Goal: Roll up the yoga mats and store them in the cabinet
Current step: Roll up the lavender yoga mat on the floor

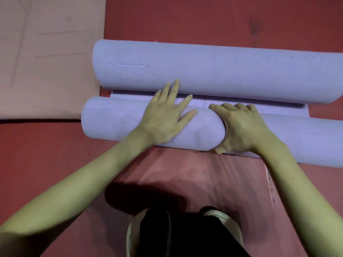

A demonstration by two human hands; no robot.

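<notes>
A lavender yoga mat lies across the red floor, curled into two rolls joined by a narrow flat strip (196, 102). The near roll (115, 123) is thinner, and the far roll (222, 71) is thicker. My left hand (165, 115) rests flat on top of the near roll, fingers straight and spread, fingertips reaching the far roll. My right hand (239, 128) grips the near roll, fingers curled over its top and thumb under its near side.
A pinkish-beige mat (46, 52) lies flat at the upper left. A reddish mat (185, 173) stretches from the near roll toward my feet (222, 219). Red flooring (204, 19) surrounds everything.
</notes>
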